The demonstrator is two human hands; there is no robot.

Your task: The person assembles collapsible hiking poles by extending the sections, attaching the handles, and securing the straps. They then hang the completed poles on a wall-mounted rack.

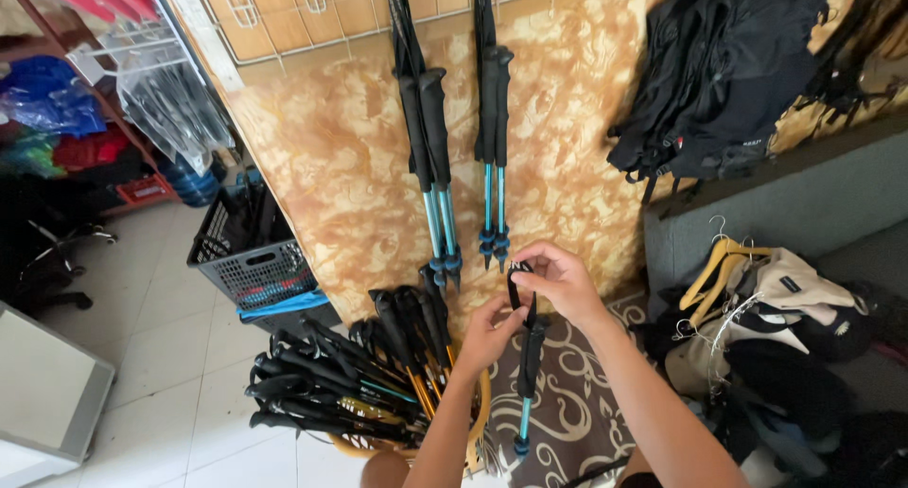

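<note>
My left hand (489,333) and my right hand (560,278) both grip a folded trekking pole (528,365) with a black handle and a blue shaft. The pole hangs upright in front of me. My right hand pinches its black wrist strap at the top, and my left hand closes on the handle just below. Two pairs of similar blue and black poles (430,148) (493,129) hang on the marbled wall panel straight ahead. A round basket (478,422) packed with several more black-handled poles (350,379) stands on the floor under my left arm.
A dark plastic crate (248,261) stands at the wall on the left. Black backpacks (728,72) hang at the upper right. Hangers and bags (766,308) pile up at the right. A patterned rug (577,393) lies below my hands. White floor tiles (170,356) stretch left.
</note>
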